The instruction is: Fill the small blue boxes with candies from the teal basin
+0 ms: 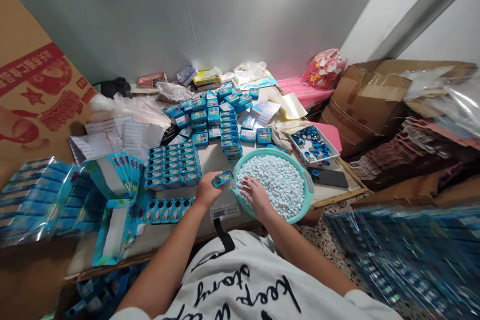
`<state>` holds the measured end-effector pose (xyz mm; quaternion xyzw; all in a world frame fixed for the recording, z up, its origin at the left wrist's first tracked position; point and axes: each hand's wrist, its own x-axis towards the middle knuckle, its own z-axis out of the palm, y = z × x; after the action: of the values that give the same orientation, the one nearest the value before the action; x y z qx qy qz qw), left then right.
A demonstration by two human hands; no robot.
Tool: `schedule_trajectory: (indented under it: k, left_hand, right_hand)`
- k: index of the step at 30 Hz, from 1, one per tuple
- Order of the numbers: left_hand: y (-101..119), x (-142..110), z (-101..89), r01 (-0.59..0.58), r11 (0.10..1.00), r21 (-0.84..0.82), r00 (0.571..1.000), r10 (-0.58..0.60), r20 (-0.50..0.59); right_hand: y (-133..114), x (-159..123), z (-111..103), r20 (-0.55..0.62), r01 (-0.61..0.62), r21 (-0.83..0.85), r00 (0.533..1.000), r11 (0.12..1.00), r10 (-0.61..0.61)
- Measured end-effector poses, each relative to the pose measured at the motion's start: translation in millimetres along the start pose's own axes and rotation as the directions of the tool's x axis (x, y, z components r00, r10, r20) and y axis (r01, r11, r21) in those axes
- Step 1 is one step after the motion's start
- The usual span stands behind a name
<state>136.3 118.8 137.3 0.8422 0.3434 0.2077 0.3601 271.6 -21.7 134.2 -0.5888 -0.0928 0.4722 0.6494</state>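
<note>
My left hand [208,191] grips a small blue box [222,178], which has a round dark opening on its face, at the left rim of a turquoise basin [309,195]. Small pale blue and white pellets, seemingly candies [279,180], fill the basin. Resting on them near the left side is my right hand [255,195], its fingers apart; whether any pellet is under the fingertips is hidden. Left of my left hand, a row of blue boxes with dark round openings [168,211] lies in a tray. Behind that stands a neat stack of similar boxes [172,166].
A digital scale [225,212] sits at the table's front edge. Loose blue boxes [213,115] are heaped at the back. A white tray of blue caps [313,145] and a phone [330,178] lie right of the basin. An open display carton [112,232] stands left; large cartons [369,95] flank the table.
</note>
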Motion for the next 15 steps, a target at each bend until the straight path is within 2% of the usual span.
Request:
schedule_trajectory:
  k: [2, 3, 5, 8, 12, 15]
  left_hand:
    - [23, 1, -10.4, -0.226, 0.964, 0.139, 0.974, 0.221, 0.052]
    - [34, 2, -14.6, -0.309, 0.928, 0.206, 0.95, 0.291, 0.114]
    - [51, 3, -19.3, -0.412, 0.856, 0.313, 0.907, 0.351, 0.233]
    - [59, 4, -19.9, -0.453, 0.784, 0.424, 0.888, 0.355, 0.292]
    - [54, 0, -20.1, -0.417, 0.751, 0.512, 0.909, 0.341, 0.239]
    - [58, -4, -18.9, -0.44, 0.741, 0.508, 0.898, 0.368, 0.241]
  right_hand:
    - [-5, 1, 11, 0.151, -0.197, 0.233, 0.975, 0.952, 0.165]
    - [-8, 1, 16, 0.23, -0.257, 0.303, 0.954, 0.918, 0.191]
    - [-14, 1, 26, 0.319, -0.308, 0.379, 0.929, 0.873, 0.189]
    - [-20, 1, 38, 0.34, -0.297, 0.396, 0.926, 0.869, 0.162]
    - [-25, 1, 43, 0.377, -0.293, 0.386, 0.916, 0.875, 0.141]
    - [-27, 0, 44, 0.368, -0.296, 0.422, 0.92, 0.857, 0.136]
